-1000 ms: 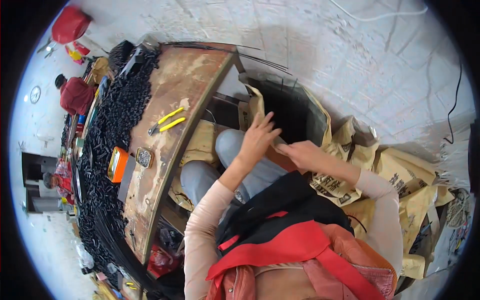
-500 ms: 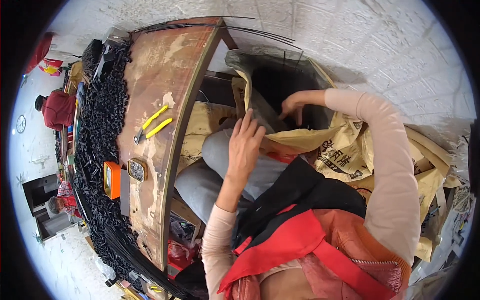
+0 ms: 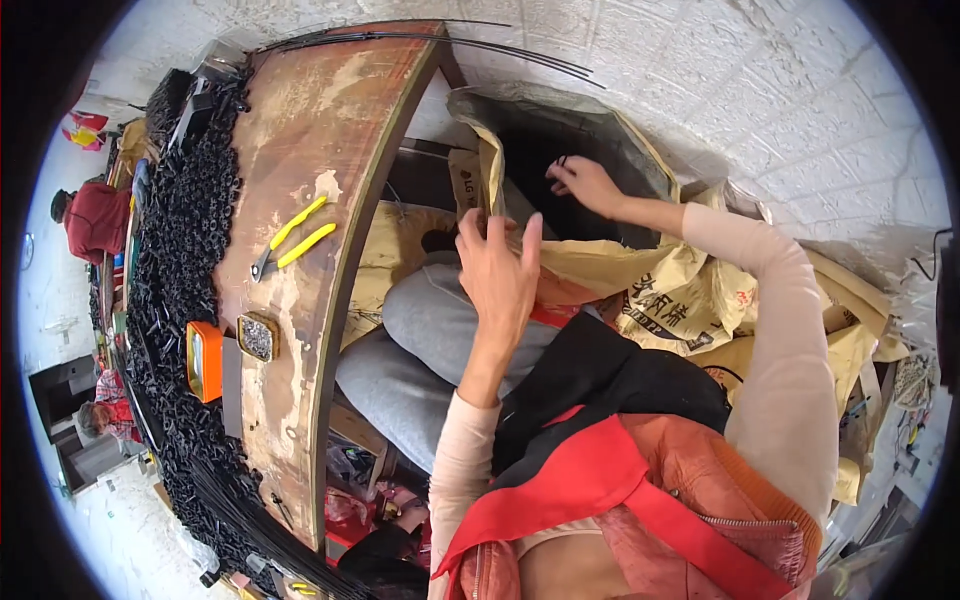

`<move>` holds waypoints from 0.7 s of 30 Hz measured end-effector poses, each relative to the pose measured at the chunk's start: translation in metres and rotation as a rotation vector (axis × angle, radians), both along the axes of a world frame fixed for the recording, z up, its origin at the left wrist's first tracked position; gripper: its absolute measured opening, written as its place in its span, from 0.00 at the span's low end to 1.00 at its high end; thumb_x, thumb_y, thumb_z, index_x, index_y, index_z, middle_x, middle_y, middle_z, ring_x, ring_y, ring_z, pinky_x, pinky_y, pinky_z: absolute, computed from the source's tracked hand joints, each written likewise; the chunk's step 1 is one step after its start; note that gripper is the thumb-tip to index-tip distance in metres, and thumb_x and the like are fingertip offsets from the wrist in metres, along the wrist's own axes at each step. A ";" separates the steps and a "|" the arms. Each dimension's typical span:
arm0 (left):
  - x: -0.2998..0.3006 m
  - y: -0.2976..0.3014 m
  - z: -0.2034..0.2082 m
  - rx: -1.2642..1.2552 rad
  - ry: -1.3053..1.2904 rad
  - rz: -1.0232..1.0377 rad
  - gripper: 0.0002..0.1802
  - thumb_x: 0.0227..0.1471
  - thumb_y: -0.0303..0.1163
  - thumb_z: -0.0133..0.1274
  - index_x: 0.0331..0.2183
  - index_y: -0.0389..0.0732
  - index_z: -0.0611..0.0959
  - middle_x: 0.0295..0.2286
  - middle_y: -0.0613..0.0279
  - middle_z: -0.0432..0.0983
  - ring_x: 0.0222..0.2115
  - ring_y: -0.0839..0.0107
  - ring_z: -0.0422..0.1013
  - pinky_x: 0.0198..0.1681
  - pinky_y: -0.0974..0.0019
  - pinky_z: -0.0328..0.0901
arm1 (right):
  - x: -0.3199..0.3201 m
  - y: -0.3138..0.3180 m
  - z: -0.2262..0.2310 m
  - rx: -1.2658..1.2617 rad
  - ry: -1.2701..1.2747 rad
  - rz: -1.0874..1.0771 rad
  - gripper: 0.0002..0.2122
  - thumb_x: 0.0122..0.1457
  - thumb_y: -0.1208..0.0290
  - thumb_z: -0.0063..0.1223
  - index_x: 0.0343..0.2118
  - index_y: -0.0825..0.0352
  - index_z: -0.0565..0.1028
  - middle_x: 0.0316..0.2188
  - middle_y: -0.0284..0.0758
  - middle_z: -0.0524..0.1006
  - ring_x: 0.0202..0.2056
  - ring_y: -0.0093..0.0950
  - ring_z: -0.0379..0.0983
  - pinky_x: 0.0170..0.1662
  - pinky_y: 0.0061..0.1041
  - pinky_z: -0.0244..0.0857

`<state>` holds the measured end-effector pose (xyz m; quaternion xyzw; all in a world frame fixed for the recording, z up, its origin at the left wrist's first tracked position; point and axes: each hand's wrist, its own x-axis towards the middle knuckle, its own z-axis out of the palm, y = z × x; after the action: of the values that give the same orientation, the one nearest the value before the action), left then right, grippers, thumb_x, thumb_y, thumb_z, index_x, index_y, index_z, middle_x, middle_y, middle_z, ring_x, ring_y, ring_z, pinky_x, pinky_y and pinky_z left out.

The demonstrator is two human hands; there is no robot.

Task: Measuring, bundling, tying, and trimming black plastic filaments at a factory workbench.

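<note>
A tall paper sack [image 3: 610, 258], tan outside with a dark grey lining, stands with its mouth wide at my right, against the wall. My right hand [image 3: 588, 187] is over its mouth, fingers bent and drawn together. A small dark bit shows at the fingertips, too small to name. My left hand [image 3: 497, 275] is above my knee by the sack's near rim, fingers spread and slightly curled, with nothing visible in it. The sack's inside is dark, so its contents are hidden.
To the left stands a worn wooden table [image 3: 300, 130] heaped with small black parts [image 3: 180, 240]. On it are yellow-handled pliers [image 3: 290, 240], an orange box [image 3: 204, 360] and a small tin of metal bits [image 3: 258, 337]. Two people are farther off. Thin black rods [image 3: 480, 48] overhang the table's end.
My right hand has risen from inside the sack toward its mouth, and its fingers have closed. My left hand has come off the sack's rim and its fingers have spread.
</note>
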<state>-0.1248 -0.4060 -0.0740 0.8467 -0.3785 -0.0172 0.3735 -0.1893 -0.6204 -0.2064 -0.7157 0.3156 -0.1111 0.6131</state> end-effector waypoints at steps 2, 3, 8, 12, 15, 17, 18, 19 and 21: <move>0.015 -0.009 -0.002 0.200 -0.087 0.005 0.14 0.50 0.42 0.57 0.28 0.41 0.77 0.32 0.54 0.72 0.31 0.50 0.74 0.28 0.49 0.68 | -0.016 0.024 0.031 -0.150 -0.073 0.142 0.10 0.64 0.71 0.48 0.35 0.76 0.74 0.32 0.36 0.75 0.31 0.25 0.77 0.36 0.23 0.74; 0.023 -0.015 0.003 0.244 -0.117 0.004 0.11 0.50 0.38 0.57 0.30 0.41 0.77 0.30 0.54 0.73 0.26 0.49 0.75 0.28 0.49 0.68 | -0.022 0.028 0.049 -0.155 -0.152 0.209 0.10 0.64 0.71 0.48 0.34 0.76 0.74 0.31 0.36 0.75 0.31 0.25 0.77 0.37 0.23 0.74; 0.054 -0.044 0.015 0.329 -0.012 -0.059 0.14 0.47 0.35 0.60 0.36 0.40 0.77 0.32 0.45 0.78 0.33 0.46 0.76 0.34 0.47 0.69 | -0.049 0.006 0.201 -0.476 -0.221 0.092 0.12 0.67 0.68 0.40 0.35 0.72 0.73 0.28 0.33 0.73 0.26 0.21 0.72 0.30 0.18 0.67; 0.097 -0.035 -0.046 0.219 0.306 -0.140 0.14 0.53 0.35 0.55 0.36 0.33 0.78 0.22 0.52 0.78 0.17 0.64 0.75 0.23 0.64 0.67 | -0.056 0.021 0.267 -0.732 -0.300 0.143 0.11 0.67 0.69 0.40 0.34 0.71 0.72 0.26 0.33 0.73 0.24 0.20 0.70 0.30 0.20 0.66; 0.071 -0.012 -0.053 0.082 0.334 -0.064 0.12 0.56 0.33 0.52 0.35 0.32 0.77 0.20 0.54 0.76 0.14 0.70 0.71 0.17 0.65 0.62 | -0.061 0.031 0.262 -0.629 -0.076 0.190 0.09 0.66 0.71 0.42 0.35 0.72 0.72 0.26 0.35 0.74 0.26 0.22 0.72 0.31 0.22 0.68; 0.063 0.004 -0.054 0.013 0.314 -0.065 0.12 0.58 0.33 0.49 0.32 0.32 0.74 0.17 0.57 0.72 0.12 0.71 0.68 0.16 0.64 0.59 | -0.057 0.027 0.234 -0.574 -0.026 0.256 0.09 0.65 0.71 0.42 0.35 0.72 0.72 0.27 0.35 0.75 0.27 0.23 0.73 0.32 0.23 0.68; 0.059 0.008 -0.054 0.014 0.333 -0.069 0.12 0.59 0.33 0.49 0.31 0.32 0.73 0.17 0.58 0.70 0.12 0.72 0.66 0.16 0.64 0.59 | -0.056 0.023 0.213 -0.518 0.033 0.318 0.09 0.65 0.71 0.42 0.35 0.72 0.72 0.28 0.36 0.75 0.28 0.24 0.74 0.33 0.23 0.69; 0.056 0.012 -0.053 0.017 0.350 -0.070 0.12 0.59 0.33 0.48 0.30 0.33 0.72 0.16 0.59 0.68 0.11 0.73 0.65 0.16 0.64 0.59 | -0.055 0.018 0.194 -0.510 0.032 0.326 0.09 0.65 0.71 0.42 0.35 0.72 0.72 0.28 0.36 0.75 0.28 0.24 0.74 0.33 0.23 0.69; 0.047 0.008 -0.031 0.075 0.493 -0.015 0.14 0.58 0.35 0.48 0.29 0.32 0.70 0.23 0.41 0.70 0.27 0.41 0.69 0.31 0.52 0.62 | -0.060 0.006 0.154 -0.386 0.175 0.363 0.10 0.64 0.71 0.43 0.33 0.73 0.74 0.28 0.37 0.77 0.29 0.26 0.76 0.34 0.24 0.70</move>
<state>-0.0779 -0.3978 -0.1049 0.8274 -0.2813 -0.2402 0.4226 -0.2492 -0.6143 -0.0525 -0.8709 0.2068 0.0048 0.4457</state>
